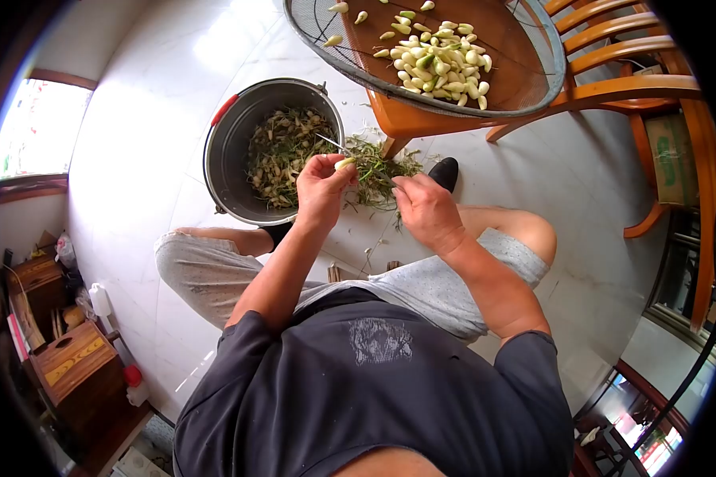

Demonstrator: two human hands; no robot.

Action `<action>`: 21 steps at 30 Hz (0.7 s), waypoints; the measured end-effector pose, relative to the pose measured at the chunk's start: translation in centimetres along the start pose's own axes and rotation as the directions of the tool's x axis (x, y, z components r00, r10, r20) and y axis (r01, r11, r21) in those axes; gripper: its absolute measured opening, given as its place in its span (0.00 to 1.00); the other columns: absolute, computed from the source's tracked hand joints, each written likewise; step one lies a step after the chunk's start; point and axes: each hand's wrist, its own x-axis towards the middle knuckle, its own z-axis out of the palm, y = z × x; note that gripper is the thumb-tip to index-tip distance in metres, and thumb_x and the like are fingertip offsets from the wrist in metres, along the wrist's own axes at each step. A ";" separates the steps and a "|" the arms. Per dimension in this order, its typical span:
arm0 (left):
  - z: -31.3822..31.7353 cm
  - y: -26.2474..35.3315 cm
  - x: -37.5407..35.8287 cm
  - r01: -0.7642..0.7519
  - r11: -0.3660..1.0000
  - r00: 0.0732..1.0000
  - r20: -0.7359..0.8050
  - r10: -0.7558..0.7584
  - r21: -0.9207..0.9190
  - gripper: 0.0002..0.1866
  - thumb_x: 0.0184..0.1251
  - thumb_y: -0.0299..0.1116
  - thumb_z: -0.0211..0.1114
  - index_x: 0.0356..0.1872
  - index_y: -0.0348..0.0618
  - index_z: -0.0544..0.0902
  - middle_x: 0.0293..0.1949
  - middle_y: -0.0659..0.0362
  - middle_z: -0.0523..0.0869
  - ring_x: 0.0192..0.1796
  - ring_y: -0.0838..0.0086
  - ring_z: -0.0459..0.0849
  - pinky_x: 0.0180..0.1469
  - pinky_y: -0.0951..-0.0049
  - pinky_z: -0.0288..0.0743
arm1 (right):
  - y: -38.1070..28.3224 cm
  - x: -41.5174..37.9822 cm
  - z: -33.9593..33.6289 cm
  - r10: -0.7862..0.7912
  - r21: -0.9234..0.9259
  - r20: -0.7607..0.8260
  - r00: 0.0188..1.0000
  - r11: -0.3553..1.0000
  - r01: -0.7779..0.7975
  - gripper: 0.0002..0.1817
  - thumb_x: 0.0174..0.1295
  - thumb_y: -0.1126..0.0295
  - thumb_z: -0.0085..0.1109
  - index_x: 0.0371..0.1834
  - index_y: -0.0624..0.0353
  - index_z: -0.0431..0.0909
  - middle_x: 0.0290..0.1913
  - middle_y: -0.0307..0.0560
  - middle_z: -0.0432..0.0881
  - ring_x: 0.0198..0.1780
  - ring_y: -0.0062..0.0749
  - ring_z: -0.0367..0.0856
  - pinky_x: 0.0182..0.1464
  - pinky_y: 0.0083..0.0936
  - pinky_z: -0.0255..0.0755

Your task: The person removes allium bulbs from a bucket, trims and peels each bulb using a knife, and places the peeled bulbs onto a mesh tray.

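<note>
Between the thumb and fingers of my left hand (322, 187) is a small pale onion-like bulb (344, 164). My right hand (428, 208) is closed around the dark end of a thin-bladed metal tool (332, 144). Its narrow blade runs up and left past the bulb, with the tip over the bucket's side; whether it is a knife or scissors I cannot tell. A dark metal bucket (219, 171) with a red grip stands left of my hands, partly filled with untrimmed bulbs (282, 151). Below my hands, green stalks and trimmings (374, 171) lie heaped on the floor.
Cleaned white and green bulbs (445, 67) sit in a round mesh sieve (533, 99) on a wooden chair (422, 119). Another wooden chair (620, 48) is at the right. My legs flank the pile, one dark shoe (444, 173) beside it. Wooden cabinets (75, 358) stand far left.
</note>
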 end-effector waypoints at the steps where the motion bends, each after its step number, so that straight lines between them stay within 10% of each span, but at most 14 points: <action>1: 0.0 -0.1 0.0 -0.012 1.000 1.000 0.003 0.012 -0.002 0.10 0.60 0.19 0.65 0.40 0.35 0.74 0.34 0.55 0.82 0.33 0.74 0.82 0.38 0.75 0.78 | 0.0 0.0 0.0 0.004 -0.005 0.002 1.000 1.000 -0.004 0.09 0.60 0.71 0.57 0.42 0.61 0.80 0.35 0.53 0.79 0.36 0.48 0.79 0.40 0.35 0.75; 8: 0.1 0.4 -0.5 0.009 0.999 0.999 -0.043 -0.007 0.041 0.09 0.60 0.19 0.64 0.39 0.35 0.75 0.34 0.56 0.82 0.33 0.75 0.82 0.37 0.75 0.78 | -0.3 -0.2 0.2 0.014 0.001 0.010 1.000 1.000 -0.014 0.08 0.60 0.71 0.55 0.38 0.61 0.80 0.34 0.54 0.79 0.36 0.50 0.79 0.41 0.39 0.74; 11: 0.2 2.3 -0.5 -0.022 0.998 0.999 0.032 0.025 -0.066 0.08 0.61 0.20 0.64 0.40 0.35 0.76 0.35 0.56 0.83 0.34 0.74 0.83 0.36 0.75 0.78 | 1.2 0.0 -0.2 0.287 -0.029 0.299 0.910 0.956 -0.292 0.06 0.59 0.70 0.56 0.34 0.62 0.78 0.35 0.56 0.79 0.38 0.54 0.79 0.43 0.43 0.73; 15: -0.1 3.7 -0.3 0.190 0.926 0.977 0.156 -0.145 -0.326 0.10 0.68 0.32 0.61 0.44 0.37 0.77 0.36 0.54 0.84 0.34 0.74 0.83 0.35 0.78 0.77 | 3.0 -0.7 0.4 0.418 -0.096 0.291 0.861 0.908 -0.409 0.09 0.59 0.68 0.55 0.31 0.64 0.76 0.34 0.61 0.80 0.41 0.57 0.78 0.45 0.45 0.71; 21: 2.4 6.6 0.1 0.323 0.879 0.943 0.200 -0.267 -0.349 0.17 0.73 0.43 0.55 0.44 0.36 0.77 0.25 0.64 0.75 0.24 0.82 0.70 0.26 0.83 0.64 | 2.4 0.1 0.0 0.293 0.012 0.314 0.903 0.950 -0.313 0.10 0.58 0.66 0.56 0.30 0.64 0.76 0.32 0.62 0.80 0.40 0.57 0.78 0.44 0.44 0.71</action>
